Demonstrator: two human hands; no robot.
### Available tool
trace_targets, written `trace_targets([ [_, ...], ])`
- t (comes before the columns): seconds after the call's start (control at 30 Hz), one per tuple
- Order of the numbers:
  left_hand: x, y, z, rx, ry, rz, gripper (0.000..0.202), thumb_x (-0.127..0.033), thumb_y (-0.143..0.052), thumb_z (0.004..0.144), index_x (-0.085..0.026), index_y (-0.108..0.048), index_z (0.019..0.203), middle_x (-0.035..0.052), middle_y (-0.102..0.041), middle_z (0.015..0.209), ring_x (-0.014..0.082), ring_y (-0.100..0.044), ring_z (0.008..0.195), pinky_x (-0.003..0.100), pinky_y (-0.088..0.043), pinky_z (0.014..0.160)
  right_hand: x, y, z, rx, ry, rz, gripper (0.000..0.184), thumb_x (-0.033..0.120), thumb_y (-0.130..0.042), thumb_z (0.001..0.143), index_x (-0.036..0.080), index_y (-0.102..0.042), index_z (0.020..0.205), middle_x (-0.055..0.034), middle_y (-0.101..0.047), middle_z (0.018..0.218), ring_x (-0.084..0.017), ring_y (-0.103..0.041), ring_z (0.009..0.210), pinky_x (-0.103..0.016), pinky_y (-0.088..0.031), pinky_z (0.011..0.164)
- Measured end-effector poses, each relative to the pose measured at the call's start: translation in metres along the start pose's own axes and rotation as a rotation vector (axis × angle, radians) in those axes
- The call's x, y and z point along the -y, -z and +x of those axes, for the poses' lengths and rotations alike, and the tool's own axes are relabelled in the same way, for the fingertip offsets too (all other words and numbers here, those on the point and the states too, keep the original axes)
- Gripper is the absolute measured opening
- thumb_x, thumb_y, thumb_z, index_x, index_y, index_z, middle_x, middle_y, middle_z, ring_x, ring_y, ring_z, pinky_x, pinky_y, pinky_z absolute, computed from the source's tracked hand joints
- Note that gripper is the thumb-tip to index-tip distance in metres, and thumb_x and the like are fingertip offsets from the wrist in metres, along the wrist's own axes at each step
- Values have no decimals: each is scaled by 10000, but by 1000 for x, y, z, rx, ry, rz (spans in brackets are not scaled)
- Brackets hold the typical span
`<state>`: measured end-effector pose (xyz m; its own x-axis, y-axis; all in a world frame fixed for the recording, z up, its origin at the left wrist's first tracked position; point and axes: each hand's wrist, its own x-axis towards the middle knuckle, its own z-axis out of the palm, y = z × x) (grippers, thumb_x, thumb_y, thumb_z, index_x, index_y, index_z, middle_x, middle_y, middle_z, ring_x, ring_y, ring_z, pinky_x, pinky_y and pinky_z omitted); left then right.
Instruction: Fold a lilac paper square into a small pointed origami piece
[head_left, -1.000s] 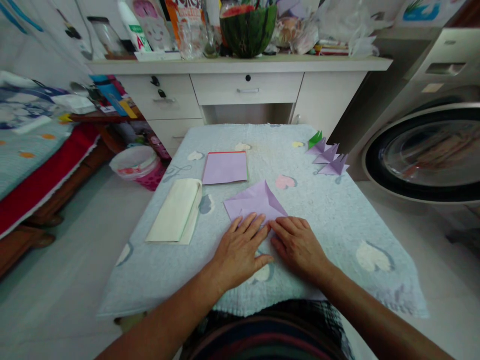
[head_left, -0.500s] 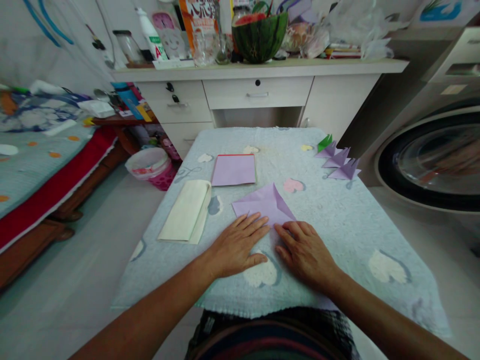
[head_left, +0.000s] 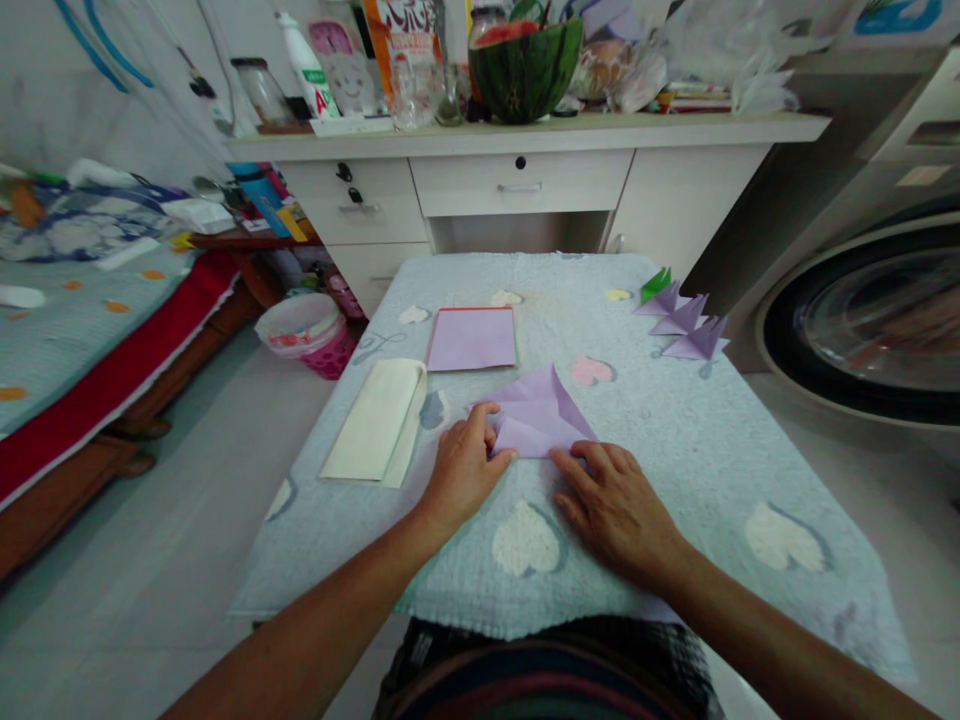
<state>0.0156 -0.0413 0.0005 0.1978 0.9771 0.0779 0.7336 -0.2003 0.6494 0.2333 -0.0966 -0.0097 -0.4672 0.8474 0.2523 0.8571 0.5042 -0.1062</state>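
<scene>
A folded sheet of purple origami paper [head_left: 536, 415] lies on the cloth-covered table in front of me, its peak pointing away and a flap folded along its near edge. My left hand [head_left: 466, 455] has its fingers curled over the paper's left corner, thumb at the near edge, pinching it. My right hand [head_left: 619, 510] rests on the table with its fingertips on the near right corner of the paper, thumb held apart. Beyond lies a stack of square paper [head_left: 472, 338], purple on top with a red edge showing. To the left is a folded cream sheet [head_left: 375, 420].
Several folded purple paper pieces [head_left: 694, 340] and a green one [head_left: 656, 285] stand in a row at the table's far right. Behind is a white cabinet [head_left: 525, 185] bearing a cut watermelon [head_left: 525, 75]. A washing machine [head_left: 862, 300] stands right; a pink bin [head_left: 307, 335] left.
My left hand has gone from lying flat with fingers stretched over the paper to curling round its left corner. The near flap now shows more. My right hand has barely moved.
</scene>
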Motion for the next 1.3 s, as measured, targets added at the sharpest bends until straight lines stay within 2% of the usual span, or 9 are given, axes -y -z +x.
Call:
trace_targets([
  [0.13,-3,1,4,26,15,11,410,-210,-659,800,-197,-491,1174,-55,-555,699,165,-595,719,295,-440,708,0,-1,-1,0,6,2,413,351,-534,917,185,-565,1294,-134,-577,1235,-307,-510,1100,-494,-447,956],
  [0.3,-1,-1,5,-5,3,64,353,-221,-617,837,-188,-487,1164,-55,-560,676,165,-603,700,286,-428,693,0,-3,-2,33,101,47,456,342,-527,927,151,-535,1341,-139,-571,1330,-296,-504,1207,-491,-439,1025],
  [0.63,1,-9,-1,-93,-49,214,405,-220,-608,836,-185,-456,1210,-24,-595,714,216,-613,793,354,-449,778,-1,-3,-1,96,145,71,579,496,-496,939,166,-470,1414,-99,-468,1479,-273,-385,1379,-469,-348,1125],
  [1.03,2,-10,1,-96,-50,250,414,-192,-565,845,-163,-439,1239,17,-631,801,218,-620,803,357,-464,774,1,-1,0,127,120,40,621,526,-491,935,157,-443,1433,-86,-443,1499,-271,-374,1391,-447,-329,1141],
  [1.3,-2,-8,-1,-85,-54,271,330,-186,-548,862,-184,-475,1184,28,-644,836,224,-623,830,355,-455,774,1,0,0,120,115,69,624,529,-496,932,155,-448,1430,-86,-454,1492,-266,-370,1394,-438,-330,1146],
])
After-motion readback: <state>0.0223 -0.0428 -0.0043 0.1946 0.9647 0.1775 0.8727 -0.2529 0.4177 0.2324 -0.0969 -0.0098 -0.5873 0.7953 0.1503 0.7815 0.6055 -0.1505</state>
